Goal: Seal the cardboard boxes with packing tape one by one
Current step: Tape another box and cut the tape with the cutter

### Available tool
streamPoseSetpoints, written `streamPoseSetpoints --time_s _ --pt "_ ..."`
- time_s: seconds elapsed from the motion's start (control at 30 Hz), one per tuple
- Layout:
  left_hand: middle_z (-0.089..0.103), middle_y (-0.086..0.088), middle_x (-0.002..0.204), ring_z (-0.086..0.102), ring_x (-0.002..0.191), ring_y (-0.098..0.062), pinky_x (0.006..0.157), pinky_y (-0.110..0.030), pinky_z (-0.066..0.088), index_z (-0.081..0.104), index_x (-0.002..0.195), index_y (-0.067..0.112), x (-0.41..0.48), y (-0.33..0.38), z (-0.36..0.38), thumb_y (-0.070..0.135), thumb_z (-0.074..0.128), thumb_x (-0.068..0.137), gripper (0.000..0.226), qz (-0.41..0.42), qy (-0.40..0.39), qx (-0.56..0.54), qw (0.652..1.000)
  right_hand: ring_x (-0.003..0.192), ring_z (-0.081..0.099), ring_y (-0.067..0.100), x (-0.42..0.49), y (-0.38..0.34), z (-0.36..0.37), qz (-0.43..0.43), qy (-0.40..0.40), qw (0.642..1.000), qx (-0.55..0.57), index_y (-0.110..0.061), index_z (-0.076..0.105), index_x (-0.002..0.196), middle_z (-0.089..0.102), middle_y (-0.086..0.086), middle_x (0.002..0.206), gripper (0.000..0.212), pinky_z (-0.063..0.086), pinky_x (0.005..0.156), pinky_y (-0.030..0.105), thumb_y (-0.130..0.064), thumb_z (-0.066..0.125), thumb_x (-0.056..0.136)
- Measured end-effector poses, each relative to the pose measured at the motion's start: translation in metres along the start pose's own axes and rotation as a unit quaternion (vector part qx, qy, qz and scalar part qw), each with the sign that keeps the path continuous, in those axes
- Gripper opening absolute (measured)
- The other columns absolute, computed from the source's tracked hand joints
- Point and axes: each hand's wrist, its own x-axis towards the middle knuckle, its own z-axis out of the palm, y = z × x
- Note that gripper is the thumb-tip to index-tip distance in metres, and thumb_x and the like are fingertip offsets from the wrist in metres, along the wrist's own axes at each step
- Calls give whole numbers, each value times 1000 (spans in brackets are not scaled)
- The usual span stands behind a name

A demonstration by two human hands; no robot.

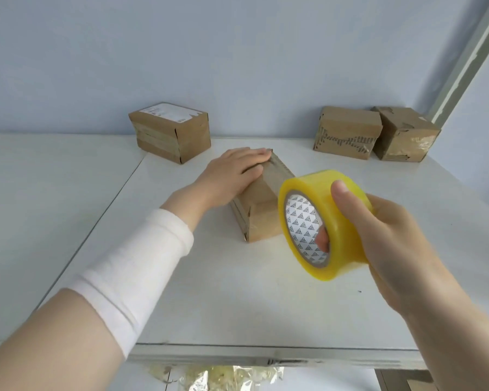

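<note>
Field notes, head view

- Left hand [235, 170]: fingers straight and together, palm flat on the far end of the middle box [261, 218]. It presses the box down and grips nothing.
- Right hand [384, 238]: clamped on the tape roll [342, 249], thumb over the outer face and a fingertip showing through the core. I hold the roll in the air, just beside the box's near right corner.
- A clear tape strip [275, 172] runs from the roll across the box top toward the left fingertips. I judge this to be the pull-out stage of the seal: the strip is neither cut nor smoothed down at the near end.
- The middle box sits in the centre of the white table [237, 306], long side running away from me.
- Back left box [170, 131]: closed, with a label on top. I cannot tell whether it is taped.
- Back right: two boxes touching, the worn box [347, 132] and the corner box [404, 134]. The corner box shows glossy tape on its front, so it is likely sealed.
- My estimate: one box in hand, and at least one of the others uncertain
</note>
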Motion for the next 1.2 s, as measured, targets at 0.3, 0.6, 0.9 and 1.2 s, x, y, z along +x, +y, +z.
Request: streamPoseSetpoints --time_s 0.3,0.6,0.9,1.2 --pt "28 -4 152 12 143 -18 116 -53 2 40 136 26 -30 8 1 64 30 89 61 100 67 -25 992 51 61 8 -8 24 8 -1 -3 999 39 -8 64 82 68 1 56 44 47 50 17 -51 53 77" --pt "63 30 97 56 96 10 78 -6 38 57 98 45 -35 42 -1 39 50 88 13 76 230 -251 937 72 72 19 38 -64 -12 -95 -124 982 103 -29 76 62 75 3 76 31 59 62 32 -54 65 74" --pt "55 5 76 50 70 -7 59 -18 38 54 81 14 32 41 -9 21 42 97 21 -167 215 -408 871 84 70 18 111 -60 15 -106 -115 980 122 -8 63 103 75 2 89 31 58 73 32 -36 55 91" --pt "54 -11 89 48 84 -20 75 -32 36 52 85 9 54 15 -6 22 33 99 27 -239 198 -405 860 71 69 9 101 -38 52 -195 -1 974 113 -16 66 88 73 -6 74 32 56 64 26 -46 57 83"
